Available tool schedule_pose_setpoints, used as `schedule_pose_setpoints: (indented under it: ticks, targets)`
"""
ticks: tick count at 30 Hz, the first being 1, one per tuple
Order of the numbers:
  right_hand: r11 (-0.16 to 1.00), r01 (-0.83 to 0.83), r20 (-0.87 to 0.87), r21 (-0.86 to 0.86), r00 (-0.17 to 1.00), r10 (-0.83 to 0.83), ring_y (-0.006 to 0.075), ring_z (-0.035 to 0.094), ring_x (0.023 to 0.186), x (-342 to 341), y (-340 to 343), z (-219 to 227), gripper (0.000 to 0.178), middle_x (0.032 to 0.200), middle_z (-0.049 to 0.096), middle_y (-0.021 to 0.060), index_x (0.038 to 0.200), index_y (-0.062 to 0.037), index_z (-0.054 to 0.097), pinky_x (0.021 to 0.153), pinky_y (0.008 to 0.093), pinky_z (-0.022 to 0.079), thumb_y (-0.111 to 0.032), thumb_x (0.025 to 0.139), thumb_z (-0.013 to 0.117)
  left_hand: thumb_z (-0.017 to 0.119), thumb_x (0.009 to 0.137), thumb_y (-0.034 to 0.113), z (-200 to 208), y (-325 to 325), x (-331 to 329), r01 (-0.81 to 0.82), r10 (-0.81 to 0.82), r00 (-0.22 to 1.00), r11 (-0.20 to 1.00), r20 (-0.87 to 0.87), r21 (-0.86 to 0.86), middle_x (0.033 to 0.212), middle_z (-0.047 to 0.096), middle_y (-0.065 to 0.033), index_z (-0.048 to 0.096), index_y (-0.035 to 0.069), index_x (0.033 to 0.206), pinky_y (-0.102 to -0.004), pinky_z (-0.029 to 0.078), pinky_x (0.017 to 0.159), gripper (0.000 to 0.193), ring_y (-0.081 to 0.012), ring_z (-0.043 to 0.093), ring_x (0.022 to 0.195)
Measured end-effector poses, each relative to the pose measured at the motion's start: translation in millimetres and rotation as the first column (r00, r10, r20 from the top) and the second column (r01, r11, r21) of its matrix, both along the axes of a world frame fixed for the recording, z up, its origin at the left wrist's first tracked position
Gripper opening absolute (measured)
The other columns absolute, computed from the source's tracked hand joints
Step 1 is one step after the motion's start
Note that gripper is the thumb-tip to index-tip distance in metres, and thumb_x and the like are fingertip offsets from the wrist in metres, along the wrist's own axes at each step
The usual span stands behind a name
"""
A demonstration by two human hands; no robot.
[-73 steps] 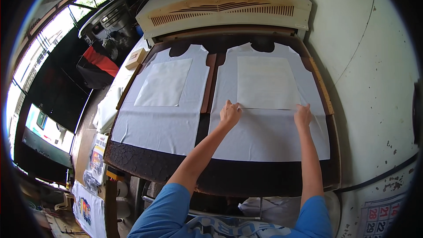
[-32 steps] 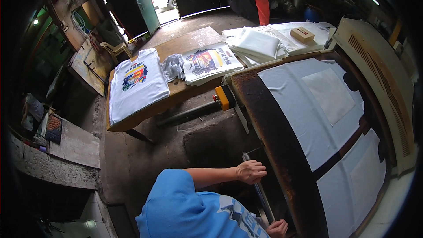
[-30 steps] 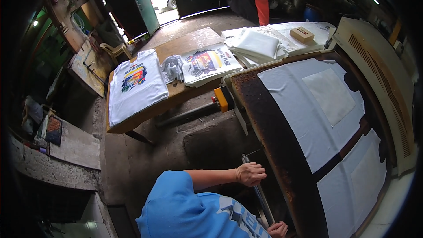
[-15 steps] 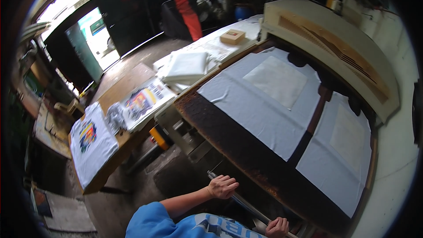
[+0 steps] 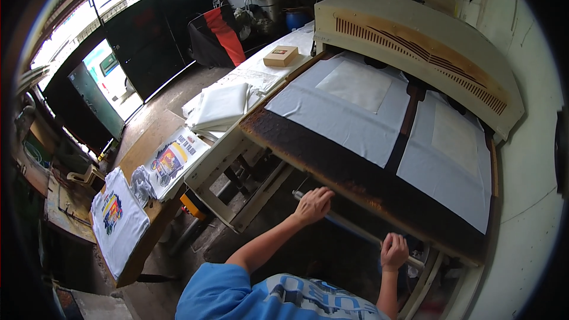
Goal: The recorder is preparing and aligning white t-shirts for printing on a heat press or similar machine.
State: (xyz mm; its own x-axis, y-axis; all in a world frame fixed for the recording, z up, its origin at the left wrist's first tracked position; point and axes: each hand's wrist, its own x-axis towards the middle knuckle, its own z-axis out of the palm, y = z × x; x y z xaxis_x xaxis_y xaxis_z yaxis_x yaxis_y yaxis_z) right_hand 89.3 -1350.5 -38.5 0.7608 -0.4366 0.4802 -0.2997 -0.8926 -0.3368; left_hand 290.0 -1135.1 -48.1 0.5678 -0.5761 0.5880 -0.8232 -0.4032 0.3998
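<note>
My left hand [image 5: 314, 205] is closed around a metal bar [image 5: 355, 226] along the front of a large press. Farther right, my right hand [image 5: 394, 252] is closed on the same bar. Just beyond the bar lies the press's dark, rust-stained bed [image 5: 320, 163]. Two pale shirts [image 5: 332, 124] [image 5: 415, 160] lie flat on it side by side, a dark strip between them. On each rests a white sheet [image 5: 355, 86] [image 5: 455, 136]. The shirts' far ends reach the beige hood [image 5: 415, 41], which hides part of them.
Left of the press, a wooden table [image 5: 139, 148] bears a printed white shirt [image 5: 118, 219], a stack of printed sheets [image 5: 175, 160] and folded white cloth or sheets [image 5: 220, 106]. A small cardboard box [image 5: 281, 56] sits farther back. A white wall [image 5: 533, 201] stands close on the right.
Both hands and the bar have moved forward, away from my body. The bed with the shirts has slid toward the hood, which now covers more of their far ends. The view has shifted too.
</note>
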Motion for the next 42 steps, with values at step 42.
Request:
schedule_pose_setpoints:
  ticks: [42]
  targets:
    - [0.923, 0.352, -0.658, -0.157, 0.660, -0.363, 0.0301, 0.037, 0.116, 553.6, -197.6, 9.5, 0.056, 0.120, 0.040, 0.0128, 0.110, -0.0109, 0.038, 0.098, 0.0553, 0.023, -0.017, 0.062, 0.066, 0.049, 0.078, 0.026, -70.1, 124.9, 124.4, -0.736, 0.790, 0.175, 0.501, -0.588, 0.455, 0.089, 0.054, -0.0122, 0.058, 0.011, 0.086, -0.0419, 0.047, 0.066, 0.020, -0.0330, 0.057, 0.077]
